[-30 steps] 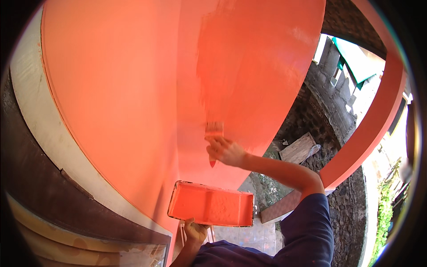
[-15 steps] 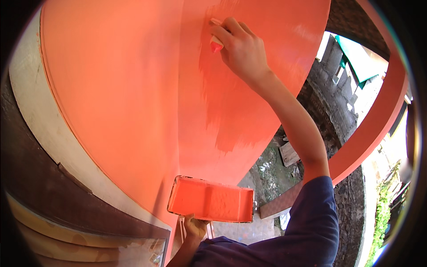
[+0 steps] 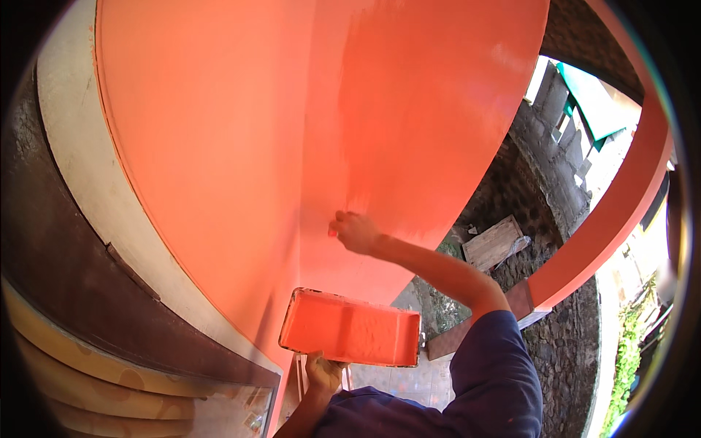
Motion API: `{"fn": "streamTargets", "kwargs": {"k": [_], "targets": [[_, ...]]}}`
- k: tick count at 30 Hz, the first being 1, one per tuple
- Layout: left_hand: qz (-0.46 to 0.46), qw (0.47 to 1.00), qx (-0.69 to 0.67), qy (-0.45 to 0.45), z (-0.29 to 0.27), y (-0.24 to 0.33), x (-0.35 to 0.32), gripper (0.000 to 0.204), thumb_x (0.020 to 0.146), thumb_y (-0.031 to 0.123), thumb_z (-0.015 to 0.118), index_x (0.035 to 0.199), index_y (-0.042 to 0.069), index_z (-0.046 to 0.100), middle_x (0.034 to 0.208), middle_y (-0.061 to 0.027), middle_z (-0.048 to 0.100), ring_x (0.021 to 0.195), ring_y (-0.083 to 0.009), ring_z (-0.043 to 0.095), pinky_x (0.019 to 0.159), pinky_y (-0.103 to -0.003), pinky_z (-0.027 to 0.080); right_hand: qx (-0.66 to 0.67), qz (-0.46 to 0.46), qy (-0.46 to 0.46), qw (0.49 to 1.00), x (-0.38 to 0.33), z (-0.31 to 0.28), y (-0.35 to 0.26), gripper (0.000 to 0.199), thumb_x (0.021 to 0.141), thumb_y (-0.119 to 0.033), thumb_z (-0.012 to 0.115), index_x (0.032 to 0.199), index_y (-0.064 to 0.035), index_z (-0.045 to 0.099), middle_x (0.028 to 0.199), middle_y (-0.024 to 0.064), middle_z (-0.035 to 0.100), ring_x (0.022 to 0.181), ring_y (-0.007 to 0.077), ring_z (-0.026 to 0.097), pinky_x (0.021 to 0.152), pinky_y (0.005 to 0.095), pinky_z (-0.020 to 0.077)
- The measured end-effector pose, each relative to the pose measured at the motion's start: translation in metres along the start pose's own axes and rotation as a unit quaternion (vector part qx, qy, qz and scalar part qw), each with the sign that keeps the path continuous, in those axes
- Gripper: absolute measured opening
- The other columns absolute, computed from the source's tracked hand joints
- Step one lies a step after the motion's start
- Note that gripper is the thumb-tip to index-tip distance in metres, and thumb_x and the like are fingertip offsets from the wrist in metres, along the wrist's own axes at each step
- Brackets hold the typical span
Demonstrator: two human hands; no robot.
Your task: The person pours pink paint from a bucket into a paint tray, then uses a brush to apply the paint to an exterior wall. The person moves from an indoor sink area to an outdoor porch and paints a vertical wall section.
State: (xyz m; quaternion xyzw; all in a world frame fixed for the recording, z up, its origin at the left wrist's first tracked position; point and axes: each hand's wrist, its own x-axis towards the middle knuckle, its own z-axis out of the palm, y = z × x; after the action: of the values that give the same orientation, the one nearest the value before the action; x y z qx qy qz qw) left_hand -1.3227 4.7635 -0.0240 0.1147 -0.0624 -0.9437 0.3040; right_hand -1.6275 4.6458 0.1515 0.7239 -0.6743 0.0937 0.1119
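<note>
My right hand [image 3: 357, 232] is closed around a paintbrush, low on the orange wall panel [image 3: 394, 131]. Only the pink handle end of the paintbrush [image 3: 333, 233] pokes out clearly; its bristles are mostly hidden behind my fingers. A darker, wet-looking band of orange paint runs down the panel above that hand. Below, my left hand [image 3: 325, 372] grips a rectangular paint tray [image 3: 380, 334] by its near edge. Orange paint coats the inside of the tray, and its rim is dark and stained.
Another orange wall face [image 3: 212, 124] meets the panel at a corner on the left, bordered by a pale frame [image 3: 80, 109]. At right, a curved-looking orange beam [image 3: 621, 212] crosses in front of a stone wall [image 3: 566, 350]. A wooden board [image 3: 494, 244] lies beyond the panel.
My right hand has come down the panel with the paintbrush, from near the top to just above the tray. The wet band covers more of the panel. My left hand still holds the tray.
</note>
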Motion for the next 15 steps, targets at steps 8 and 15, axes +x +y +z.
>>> {"fn": "streamTargets", "kwargs": {"k": [8,15], "targets": [[0.027,0.999,-0.028,-0.031,-0.009,0.002,-0.001,0.063,0.09,0.031,0.068,0.143,0.004,0.046,0.136,-0.0145,0.06,0.114,-0.0312,0.068,0.082,-0.046,0.066,-0.16,-0.015,0.372,0.914,0.052,-0.194,-0.033,0.019,0.08,-0.002,0.068,0.097,-0.0103,0.065,0.102,0.0055,0.064,0.084,0.0278,0.066,0.066,0.041,0.0574],[0.021,0.999,-0.037,-0.024,-0.001,-0.001,0.0,0.058,0.09,0.03,0.067,0.138,0.005,0.05,0.129,-0.0136,0.064,0.108,-0.0307,0.069,0.078,-0.045,0.064,-0.228,-0.111,0.213,0.944,-0.02,-0.011,-0.006,0.016,0.079,-0.012,0.066,0.095,-0.0085,0.063,0.133,0.0109,0.059,0.109,0.0225,0.062,0.083,0.0325,0.0597]]}}
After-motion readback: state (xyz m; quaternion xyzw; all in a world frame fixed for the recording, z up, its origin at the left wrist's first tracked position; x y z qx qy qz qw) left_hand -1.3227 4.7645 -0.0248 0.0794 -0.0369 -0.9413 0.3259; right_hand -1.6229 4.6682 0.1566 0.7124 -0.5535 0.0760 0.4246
